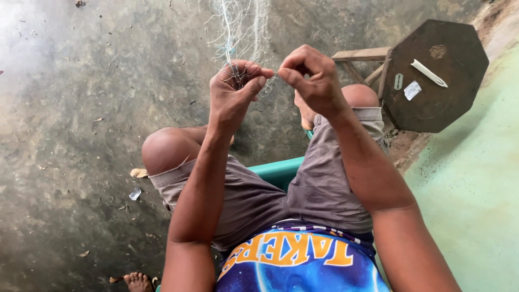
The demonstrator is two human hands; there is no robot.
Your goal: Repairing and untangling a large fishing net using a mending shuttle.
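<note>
both hands work close together above the knees, each grip pinched shut. left hand [233, 94] has its fingers curled into a loose fist around a gathered bunch of fishing net [240, 32], thumb pressed flat along the forefinger so the mesh is clamped between them. right hand [313, 75] is bent at the wrist, its thumb and forefinger pressed together on a thin strand of the same net; the tips of the two hands nearly touch, with a short bit of taut line running between them. whether the right hand also holds a small tool cannot be told.

the net is pale, whitish and very fine; it rises from the left fist toward the top edge of the view, hanging in front of the grey concrete floor [81, 108], which is scattered with dry leaves and small scraps.

the person sits on a green seat [278, 170], wearing grey-brown shorts [319, 184] and a blue shirt with orange lettering, knees spread apart. to the right, near the right knee, stands a dark octagonal wooden stool [432, 108]. on its top lie a white netting needle [428, 73] and two small pale scraps, well apart from the hands. a bare foot [138, 281] shows at the bottom left edge.
</note>
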